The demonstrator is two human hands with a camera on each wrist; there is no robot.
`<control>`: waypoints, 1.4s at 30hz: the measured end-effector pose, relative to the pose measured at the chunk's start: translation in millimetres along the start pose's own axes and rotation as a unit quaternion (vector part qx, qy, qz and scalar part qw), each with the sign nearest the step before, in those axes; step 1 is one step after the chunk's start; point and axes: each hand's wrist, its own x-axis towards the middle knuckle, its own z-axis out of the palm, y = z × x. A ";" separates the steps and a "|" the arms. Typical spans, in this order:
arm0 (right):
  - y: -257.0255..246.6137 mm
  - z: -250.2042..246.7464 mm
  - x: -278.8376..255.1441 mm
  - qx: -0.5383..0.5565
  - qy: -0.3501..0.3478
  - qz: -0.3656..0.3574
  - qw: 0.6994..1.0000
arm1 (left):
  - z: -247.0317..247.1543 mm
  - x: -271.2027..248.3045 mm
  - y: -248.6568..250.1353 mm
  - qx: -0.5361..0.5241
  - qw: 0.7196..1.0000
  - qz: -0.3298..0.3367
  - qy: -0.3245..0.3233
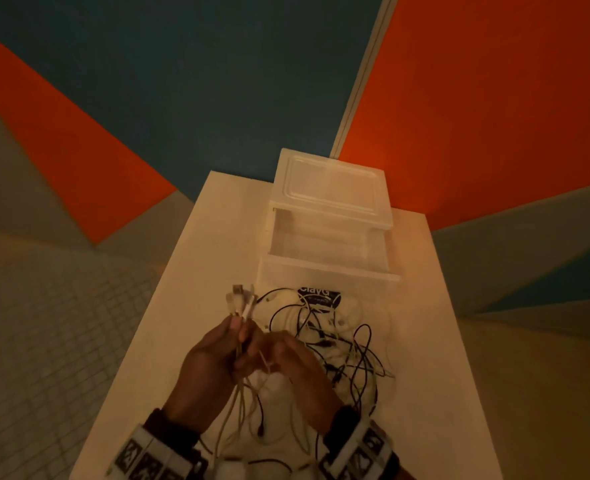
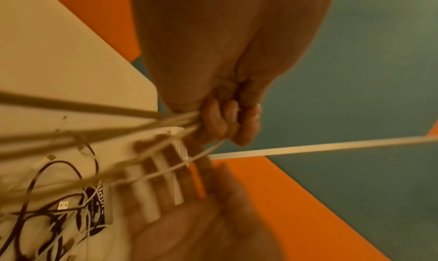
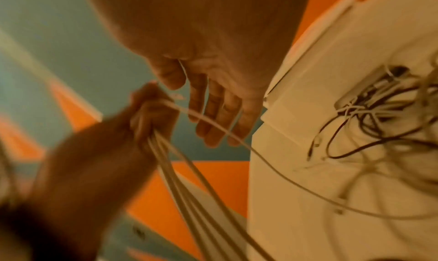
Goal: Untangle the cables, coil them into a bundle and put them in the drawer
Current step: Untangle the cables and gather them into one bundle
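L hand (image 1: 210,355) grips a bunch of white cables (image 1: 243,308); R hand (image 1: 297,362), fingers relaxed, touches one strand. Tangled cables (image 1: 342,341) lie on table (image 1: 196,271) just before the open drawer (image 1: 324,251).

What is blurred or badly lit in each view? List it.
Head: dim orange cast, hands fairly sharp, cables readable, walls bent by the lens. Left wrist: near cables and the right hand smeared. Right wrist: left hand and table soft.
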 end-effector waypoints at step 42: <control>7.5 -54.9 -4.7 -0.133 -0.094 -0.041 0.986 | 54.4 9.3 26.8 0.105 0.983 0.143 0.058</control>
